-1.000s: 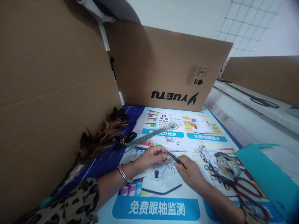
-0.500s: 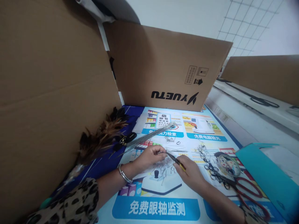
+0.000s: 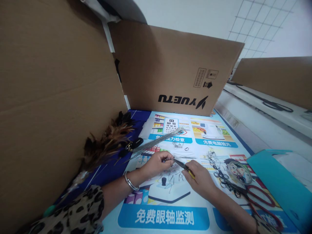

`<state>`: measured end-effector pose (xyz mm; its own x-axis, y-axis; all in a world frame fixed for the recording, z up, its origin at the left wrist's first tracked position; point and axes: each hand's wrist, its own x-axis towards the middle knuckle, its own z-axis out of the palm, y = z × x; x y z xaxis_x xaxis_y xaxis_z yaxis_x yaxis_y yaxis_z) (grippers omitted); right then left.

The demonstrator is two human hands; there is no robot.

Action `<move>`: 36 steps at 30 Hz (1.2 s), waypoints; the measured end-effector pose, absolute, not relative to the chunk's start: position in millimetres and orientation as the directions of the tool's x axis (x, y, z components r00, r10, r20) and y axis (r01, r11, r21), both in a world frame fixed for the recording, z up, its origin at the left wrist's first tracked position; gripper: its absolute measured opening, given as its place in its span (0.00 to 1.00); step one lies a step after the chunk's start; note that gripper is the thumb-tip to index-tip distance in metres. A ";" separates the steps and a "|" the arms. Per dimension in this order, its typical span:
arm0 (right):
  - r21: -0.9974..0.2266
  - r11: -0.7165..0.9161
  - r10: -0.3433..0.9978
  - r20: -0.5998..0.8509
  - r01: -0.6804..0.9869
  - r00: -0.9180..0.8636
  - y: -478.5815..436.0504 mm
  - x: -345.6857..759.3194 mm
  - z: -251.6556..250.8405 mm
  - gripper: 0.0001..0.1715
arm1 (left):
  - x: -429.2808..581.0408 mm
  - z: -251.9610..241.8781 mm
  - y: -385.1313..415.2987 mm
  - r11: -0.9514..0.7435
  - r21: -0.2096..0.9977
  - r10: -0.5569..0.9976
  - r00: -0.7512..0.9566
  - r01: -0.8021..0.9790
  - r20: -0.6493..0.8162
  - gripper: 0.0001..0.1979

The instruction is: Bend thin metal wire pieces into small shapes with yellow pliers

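Observation:
My right hand (image 3: pixel 197 175) is closed round the yellow-and-black handles of a pair of pliers (image 3: pixel 180 163), whose dark jaws point left. The tips meet the fingers of my left hand (image 3: pixel 158 162), which pinch a small piece of wire (image 3: pixel 168 159); its exact shape is too small to tell. Below and between my hands, bent wire pieces (image 3: pixel 172 182) lie scattered on the printed table cover. Behind my left hand lies a bundle of long straight silvery wires (image 3: pixel 158 139), spread slantwise. Small dark rings (image 3: pixel 220 177) lie to the right of my right hand.
Red-handled scissors (image 3: pixel 260 196) and a round clear dish (image 3: pixel 240 172) are at the right, near a turquoise box (image 3: pixel 280 182). Brown feathers (image 3: pixel 104 139) and a black key fob (image 3: pixel 136 143) lie at the left. Cardboard panels (image 3: pixel 175 68) stand behind and to the left.
Almost nothing differs. My hands keep their place with the plier tips at my left fingers; the whole view has shifted very slightly.

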<state>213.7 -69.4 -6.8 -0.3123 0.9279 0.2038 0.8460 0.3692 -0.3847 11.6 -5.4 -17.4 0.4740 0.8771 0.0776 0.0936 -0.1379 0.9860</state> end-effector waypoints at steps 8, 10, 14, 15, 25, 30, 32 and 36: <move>-0.177 0.365 0.916 0.244 0.914 -0.318 -71.4 211.2 -6.0 0.11 | 11.7 -15.9 -6.2 -0.325 0.926 0.853 0.481 0.190 0.200 0.04; -0.147 0.354 0.920 0.234 0.924 -0.315 -71.9 210.3 -5.2 0.11 | 11.3 -16.2 -6.6 -0.347 0.914 0.848 0.486 0.211 0.210 0.04; -0.200 0.331 0.934 0.207 0.922 -0.290 -72.8 209.4 -4.5 0.10 | 11.2 -16.5 -7.3 -0.350 0.905 0.859 0.469 0.240 0.208 0.04; -0.239 0.329 0.937 0.201 0.914 -0.284 -72.8 209.4 -4.8 0.10 | 11.4 -16.0 -7.5 -0.345 0.908 0.861 0.464 0.238 0.206 0.04; -0.474 0.303 0.953 0.143 0.827 -0.267 -69.9 209.6 -6.1 0.12 | 11.4 -11.0 -8.2 -0.242 0.962 0.871 0.466 0.130 0.156 0.05; -0.488 0.316 0.948 0.134 0.813 -0.288 -69.5 211.1 -4.9 0.12 | 11.1 -12.4 -8.1 -0.230 0.967 0.865 0.477 0.107 0.153 0.05; -0.482 0.322 0.946 0.135 0.815 -0.294 -69.8 211.3 -4.5 0.11 | 11.2 -12.3 -7.9 -0.247 0.962 0.868 0.469 0.115 0.167 0.05; -0.457 0.332 0.943 0.147 0.825 -0.299 -70.7 211.5 -4.4 0.10 | 11.2 -11.5 -7.6 -0.289 0.947 0.864 0.464 0.140 0.195 0.03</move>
